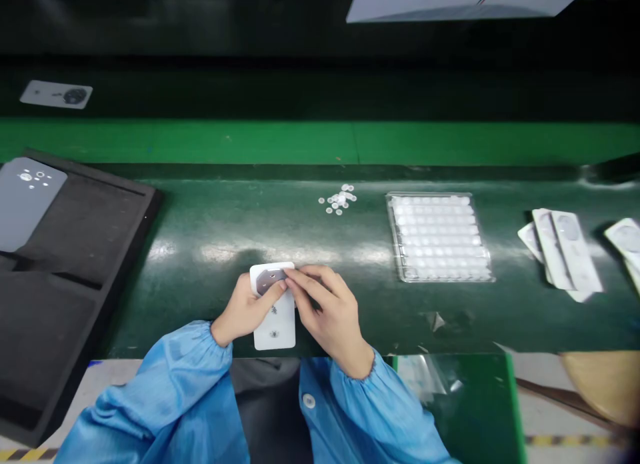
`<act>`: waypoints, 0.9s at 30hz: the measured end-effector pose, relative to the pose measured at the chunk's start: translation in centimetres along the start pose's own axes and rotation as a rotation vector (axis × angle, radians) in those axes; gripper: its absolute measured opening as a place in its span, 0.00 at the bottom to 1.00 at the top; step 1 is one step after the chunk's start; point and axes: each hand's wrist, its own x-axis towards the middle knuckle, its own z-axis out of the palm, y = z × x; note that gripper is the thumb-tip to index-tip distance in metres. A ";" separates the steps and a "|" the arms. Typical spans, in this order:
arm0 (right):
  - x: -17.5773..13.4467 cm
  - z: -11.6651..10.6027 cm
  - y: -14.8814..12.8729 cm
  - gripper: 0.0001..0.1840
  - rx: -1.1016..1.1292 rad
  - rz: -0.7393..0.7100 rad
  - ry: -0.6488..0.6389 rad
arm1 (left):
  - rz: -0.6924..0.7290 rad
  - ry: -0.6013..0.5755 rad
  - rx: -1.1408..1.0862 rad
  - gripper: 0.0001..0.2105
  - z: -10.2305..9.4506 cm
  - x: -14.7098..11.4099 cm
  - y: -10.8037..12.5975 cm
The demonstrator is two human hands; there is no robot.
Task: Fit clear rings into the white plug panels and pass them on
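Just in front of my body, above the near edge of the bench, is a white phone back panel (pixel 275 327) with rounded corners. Its upper part has a grey rounded patch with small holes, and two small dark marks lie lower down. My left hand (pixel 246 307) grips it from the left side, thumb across its face. At its upper right edge, the fingertips of my right hand (pixel 327 307) are pinched together on the grey patch. Whatever small thing they may hold there is hidden.
Small clear discs (pixel 341 199) lie scattered ahead. A clear tray (pixel 443 279) with rows of white pieces stands to the right, then stacked white panels (pixel 575 254). At left is a black tray (pixel 120 217) with a grey-blue phone panel (pixel 30 204). Another panel (pixel 45 94) lies beyond the green strip.
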 end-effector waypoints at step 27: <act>-0.3 -0.9 1.0 0.14 -0.226 -0.229 -0.103 | -0.135 -0.020 -0.155 0.29 -0.2 -0.3 -0.5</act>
